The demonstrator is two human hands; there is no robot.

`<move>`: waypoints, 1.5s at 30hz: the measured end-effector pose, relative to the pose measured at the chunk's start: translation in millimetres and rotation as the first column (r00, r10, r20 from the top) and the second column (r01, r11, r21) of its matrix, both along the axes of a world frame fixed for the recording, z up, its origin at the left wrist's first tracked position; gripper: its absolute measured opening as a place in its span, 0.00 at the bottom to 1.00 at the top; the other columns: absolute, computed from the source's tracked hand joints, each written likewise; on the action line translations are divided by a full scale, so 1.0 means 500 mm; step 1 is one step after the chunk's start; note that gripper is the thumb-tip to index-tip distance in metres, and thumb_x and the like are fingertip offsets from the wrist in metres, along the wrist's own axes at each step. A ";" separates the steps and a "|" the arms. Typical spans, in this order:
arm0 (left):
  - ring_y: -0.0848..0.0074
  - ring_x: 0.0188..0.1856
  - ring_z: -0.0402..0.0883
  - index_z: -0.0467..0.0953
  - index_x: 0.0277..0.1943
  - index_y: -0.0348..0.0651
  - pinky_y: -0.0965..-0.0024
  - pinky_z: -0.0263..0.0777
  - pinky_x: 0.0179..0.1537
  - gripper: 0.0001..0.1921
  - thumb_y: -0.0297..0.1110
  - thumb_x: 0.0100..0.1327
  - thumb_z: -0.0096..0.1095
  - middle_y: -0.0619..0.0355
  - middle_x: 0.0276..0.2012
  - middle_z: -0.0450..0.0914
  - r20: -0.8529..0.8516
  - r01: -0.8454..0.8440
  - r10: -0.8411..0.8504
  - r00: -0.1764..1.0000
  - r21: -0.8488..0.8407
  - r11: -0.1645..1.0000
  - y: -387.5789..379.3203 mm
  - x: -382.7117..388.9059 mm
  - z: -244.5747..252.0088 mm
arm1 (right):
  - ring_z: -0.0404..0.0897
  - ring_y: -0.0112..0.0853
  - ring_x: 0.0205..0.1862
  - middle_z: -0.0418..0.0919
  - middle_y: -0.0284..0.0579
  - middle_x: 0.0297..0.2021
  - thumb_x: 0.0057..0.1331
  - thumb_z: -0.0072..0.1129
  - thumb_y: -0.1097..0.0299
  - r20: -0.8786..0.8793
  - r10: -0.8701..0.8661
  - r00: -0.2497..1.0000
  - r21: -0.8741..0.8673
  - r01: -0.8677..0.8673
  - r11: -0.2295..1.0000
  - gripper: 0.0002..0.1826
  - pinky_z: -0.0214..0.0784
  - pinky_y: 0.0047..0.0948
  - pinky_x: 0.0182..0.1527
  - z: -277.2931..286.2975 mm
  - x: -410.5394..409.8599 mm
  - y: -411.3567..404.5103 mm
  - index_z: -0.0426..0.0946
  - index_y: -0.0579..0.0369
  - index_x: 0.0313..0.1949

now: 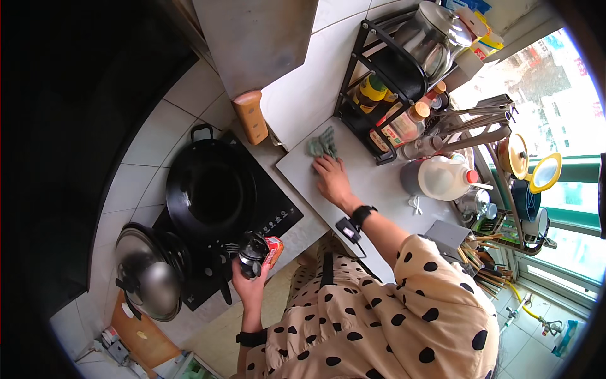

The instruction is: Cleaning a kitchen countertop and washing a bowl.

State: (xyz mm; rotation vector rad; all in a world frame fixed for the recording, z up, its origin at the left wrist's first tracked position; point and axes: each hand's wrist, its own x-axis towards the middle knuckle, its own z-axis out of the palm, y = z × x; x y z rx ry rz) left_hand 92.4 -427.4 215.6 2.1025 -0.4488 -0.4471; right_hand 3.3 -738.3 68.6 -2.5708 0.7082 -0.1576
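Observation:
My left hand (249,288) grips a dark, shiny container (252,254) and a red printed packet (273,251), held over the hob's front edge. My fingers hide part of both. My right hand (334,182) reaches out over the white countertop (374,182), with its fingers on a crumpled green-and-white checked cloth (324,142). That cloth lies flat against the counter by the tiled wall. To the left, a black wok (210,189) sits on a black glass hob (277,208).
A black rack (402,78) carries a steel kettle (433,40) and bottles. Beside it stands a large jug (440,177) with a red cap. A lidded pan (151,275) occupies the hob's other end. A range hood (258,40) hangs above.

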 end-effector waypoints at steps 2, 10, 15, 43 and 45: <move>0.75 0.41 0.79 0.72 0.48 0.35 0.70 0.72 0.46 0.27 0.29 0.45 0.77 0.54 0.40 0.80 -0.006 0.001 -0.001 1.000 -0.012 1.000 0.004 0.003 -0.001 | 0.59 0.48 0.66 0.65 0.47 0.62 0.55 0.58 0.70 0.075 -0.092 0.993 0.021 0.091 0.996 0.31 0.50 0.47 0.67 0.013 -0.015 -0.001 0.66 0.55 0.60; 0.73 0.42 0.80 0.71 0.49 0.35 0.70 0.72 0.45 0.28 0.30 0.45 0.77 0.53 0.41 0.80 -0.040 0.004 -0.004 0.999 -0.020 1.000 0.004 0.000 -0.003 | 0.58 0.46 0.67 0.63 0.50 0.63 0.58 0.50 0.77 0.235 -0.190 0.953 -0.129 0.224 0.966 0.26 0.53 0.41 0.67 -0.076 0.053 -0.124 0.67 0.58 0.58; 0.73 0.42 0.80 0.71 0.49 0.35 0.70 0.72 0.45 0.27 0.29 0.46 0.76 0.53 0.42 0.80 -0.005 0.015 -0.015 1.000 -0.007 1.000 0.013 -0.001 -0.007 | 0.57 0.43 0.68 0.59 0.50 0.66 0.61 0.43 0.79 0.190 -0.194 0.962 -0.291 0.244 0.925 0.26 0.54 0.35 0.68 -0.024 0.019 -0.202 0.63 0.63 0.60; 0.75 0.42 0.80 0.71 0.47 0.35 0.71 0.73 0.44 0.26 0.28 0.44 0.77 0.54 0.41 0.81 -0.063 -0.011 0.008 0.998 -0.043 0.999 0.013 0.016 -0.011 | 0.53 0.54 0.68 0.56 0.63 0.65 0.61 0.57 0.57 0.068 -0.436 0.897 -0.145 0.442 0.885 0.34 0.49 0.48 0.67 -0.071 0.128 -0.139 0.61 0.67 0.61; 0.75 0.42 0.80 0.71 0.47 0.35 0.70 0.73 0.45 0.26 0.28 0.45 0.77 0.54 0.41 0.81 -0.061 0.009 -0.012 0.998 -0.044 0.999 0.008 0.012 -0.010 | 0.53 0.53 0.68 0.57 0.63 0.64 0.62 0.57 0.59 0.098 -0.399 0.912 -0.166 0.410 0.897 0.33 0.49 0.48 0.67 -0.083 0.148 -0.081 0.61 0.67 0.61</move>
